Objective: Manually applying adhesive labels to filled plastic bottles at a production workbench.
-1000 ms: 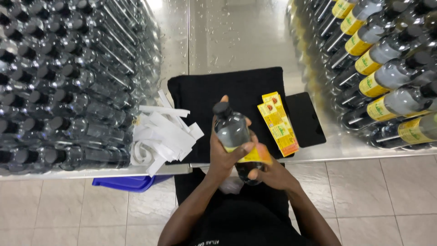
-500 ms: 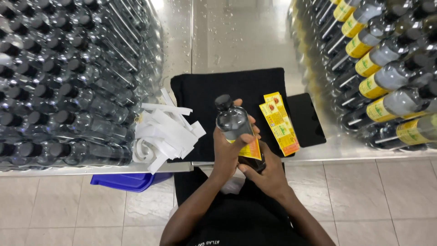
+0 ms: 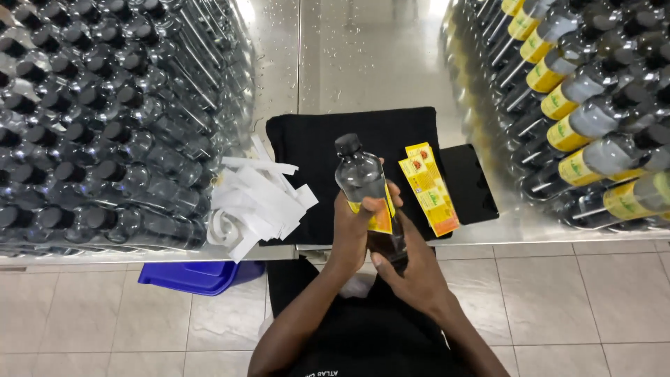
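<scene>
Clear plastic, dark at its base and closed with a black cap, forms the bottle (image 3: 366, 199) held upright-to-tilted above the near edge of the steel table (image 3: 377, 56), its cap pointing away from the person. The left hand (image 3: 356, 230) is wrapped around the middle of the bottle, fingers pressing on a yellow label (image 3: 382, 218) that lies against its side. The right hand (image 3: 408, 269) cups the lower end of the bottle from below and to the right, thumb along the base; both hands are thus closed on the same bottle and touch each other. Beneath the forearms, a blue bin (image 3: 199, 276) sits under the table edge over the tiled floor (image 3: 593, 300). Just beyond the hands, a black cloth (image 3: 314, 150) covers the table. On its right part lies a strip of yellow labels (image 3: 429, 188), just beside a flat black tray (image 3: 469, 183). At the cloth's left edge lies a loose heap of white paper strips (image 3: 258, 202). Farther left, a stack of unlabelled bottles (image 3: 105, 119) lies with black caps facing the viewer. To the far right, a stack of labelled bottles (image 3: 586, 105) lies on its side, each carrying a yellow label.
</scene>
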